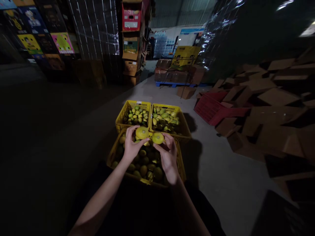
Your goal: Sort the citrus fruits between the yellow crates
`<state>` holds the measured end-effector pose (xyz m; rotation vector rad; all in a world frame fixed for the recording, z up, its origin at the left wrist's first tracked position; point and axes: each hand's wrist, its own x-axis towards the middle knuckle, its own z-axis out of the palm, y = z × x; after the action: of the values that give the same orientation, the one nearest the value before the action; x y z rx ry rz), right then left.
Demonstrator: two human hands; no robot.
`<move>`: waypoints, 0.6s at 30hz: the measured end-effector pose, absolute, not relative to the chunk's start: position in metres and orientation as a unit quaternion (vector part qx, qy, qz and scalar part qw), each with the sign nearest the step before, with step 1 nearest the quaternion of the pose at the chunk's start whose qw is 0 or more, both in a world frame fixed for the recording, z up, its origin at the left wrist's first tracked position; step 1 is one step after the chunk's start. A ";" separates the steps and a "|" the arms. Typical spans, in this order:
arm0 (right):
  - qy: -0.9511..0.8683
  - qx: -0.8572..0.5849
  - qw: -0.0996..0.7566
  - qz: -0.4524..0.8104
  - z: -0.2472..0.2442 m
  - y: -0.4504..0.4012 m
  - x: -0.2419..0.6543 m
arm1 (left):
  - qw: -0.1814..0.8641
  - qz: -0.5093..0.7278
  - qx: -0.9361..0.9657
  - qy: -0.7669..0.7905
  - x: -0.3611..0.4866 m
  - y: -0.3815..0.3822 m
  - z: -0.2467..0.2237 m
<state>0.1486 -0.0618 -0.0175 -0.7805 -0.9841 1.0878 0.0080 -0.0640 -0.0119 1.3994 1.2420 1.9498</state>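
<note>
My left hand (133, 144) grips a yellow-green fruit (142, 132) between thumb and fingers. In my right hand (168, 154) is another yellow-green fruit (157, 138), held close beside the first. Both are above the near yellow crate (182, 167), which holds many greenish fruits in shadow. Directly behind it stand two more yellow crates: the back left one (119, 123) holds small green and yellow fruits, and the back right one (186, 126) holds larger, paler green ones.
A red crate (211, 108) lies tipped on the right by a heap of cardboard boxes (270, 124). Stacked cartons (131, 47) rise behind, near a blue pallet (172, 84) with boxes. Wrapped stacks (95, 29) stand at the back left. Much of the floor is dark.
</note>
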 end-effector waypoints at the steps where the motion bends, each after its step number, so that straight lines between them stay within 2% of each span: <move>1: -0.434 -0.351 0.673 0.485 -0.017 -0.062 0.149 | 0.232 0.705 0.502 0.444 0.009 -0.065 -0.011; 7: -0.409 -0.346 0.663 0.524 -0.010 -0.067 0.149 | 0.435 0.718 0.408 0.359 0.014 -0.070 0.000; 12: -0.322 -0.296 0.637 0.635 -0.010 -0.063 0.151 | 0.653 0.661 0.242 0.279 0.008 -0.071 0.005; 18: -0.264 -0.300 0.619 0.676 -0.014 -0.056 0.154 | 0.743 0.614 0.098 0.248 0.008 -0.066 0.003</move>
<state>0.1536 -0.0556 -0.0136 -0.6907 -0.6073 1.5546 0.0082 -0.0664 0.0029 0.2153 0.5428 1.3451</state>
